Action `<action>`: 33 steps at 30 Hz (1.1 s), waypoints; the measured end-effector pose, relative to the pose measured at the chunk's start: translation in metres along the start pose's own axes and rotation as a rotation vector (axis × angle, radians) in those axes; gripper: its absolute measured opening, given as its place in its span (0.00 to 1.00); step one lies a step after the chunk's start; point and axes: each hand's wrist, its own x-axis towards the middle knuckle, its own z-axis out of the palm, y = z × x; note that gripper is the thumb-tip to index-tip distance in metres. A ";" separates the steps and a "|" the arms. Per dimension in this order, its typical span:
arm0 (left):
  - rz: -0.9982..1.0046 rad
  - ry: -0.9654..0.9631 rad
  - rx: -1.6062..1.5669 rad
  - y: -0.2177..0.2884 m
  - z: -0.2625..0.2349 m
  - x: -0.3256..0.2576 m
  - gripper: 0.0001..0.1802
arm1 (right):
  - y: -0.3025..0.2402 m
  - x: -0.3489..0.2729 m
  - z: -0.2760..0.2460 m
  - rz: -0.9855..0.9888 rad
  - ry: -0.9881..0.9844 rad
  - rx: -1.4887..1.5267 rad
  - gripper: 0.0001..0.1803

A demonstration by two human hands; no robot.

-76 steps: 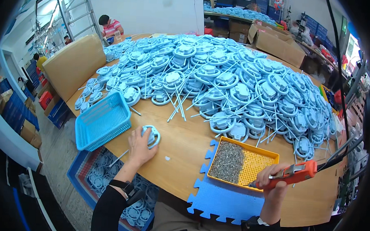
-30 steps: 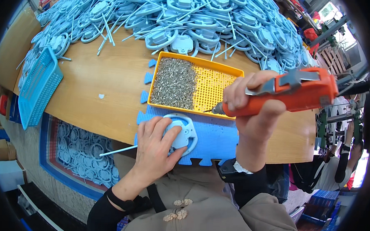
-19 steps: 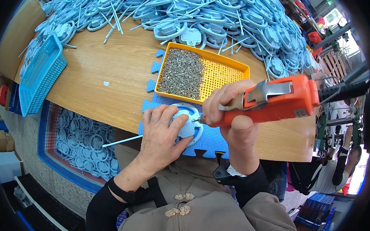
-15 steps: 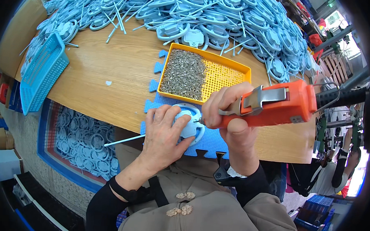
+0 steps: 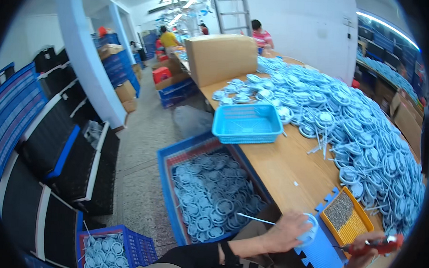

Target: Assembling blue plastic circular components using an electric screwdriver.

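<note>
In my left hand [image 5: 286, 234] is a light-blue round plastic part [image 5: 310, 231] with a looped rim, the fingers closed over its body. A thin pale rod [image 5: 255, 218] sticks out to the left from under that hand. My right hand [image 5: 361, 250] grips a red electric screwdriver [image 5: 383, 245], whose bit now stands apart from the part. Just beyond the hands, a yellow tray [image 5: 367, 226] holds a heap of small metal screws [image 5: 339, 211] at its left end. Beneath the hands lies a blue foam mat [image 5: 323, 253].
Similar blue parts [image 5: 316, 97] are piled along the wooden table [image 5: 275, 170]. A light-blue basket [image 5: 247, 138] stands at its left edge. Below are a large crate [image 5: 163, 179] of parts and a smaller blue crate [image 5: 142, 250]. A cardboard box [image 5: 222, 60] and other people are farther off.
The view has swung left, bringing the floor, crates and room into sight. The screwdriver has come away from the part to the right; my left hand still holds the part.
</note>
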 end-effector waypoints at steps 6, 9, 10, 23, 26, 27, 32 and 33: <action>-0.363 0.115 0.530 -0.045 -0.065 -0.073 0.41 | -0.006 -0.022 -0.030 0.028 0.118 -0.014 0.28; -0.470 -0.129 0.192 -0.066 -0.008 -0.126 0.49 | -0.002 -0.024 -0.041 0.080 0.166 -0.040 0.28; -0.510 -0.208 0.174 -0.057 0.009 -0.136 0.49 | -0.002 -0.028 -0.045 0.104 0.188 -0.056 0.27; -0.435 -0.273 -0.018 -0.103 0.031 -0.121 0.37 | -0.042 -0.027 -0.024 0.187 0.226 -0.101 0.29; -0.248 -0.154 0.079 -0.096 -0.011 -0.062 0.28 | -0.043 -0.023 -0.035 0.181 0.214 -0.135 0.28; -0.096 0.004 0.149 -0.095 -0.029 -0.036 0.24 | -0.046 -0.023 -0.037 0.181 0.218 -0.147 0.28; -0.283 0.263 0.688 -0.173 -0.098 0.046 0.35 | -0.058 -0.018 -0.039 0.126 0.292 -0.176 0.25; -0.388 0.249 0.785 -0.200 -0.109 0.052 0.36 | -0.059 -0.017 -0.037 0.123 0.305 -0.200 0.24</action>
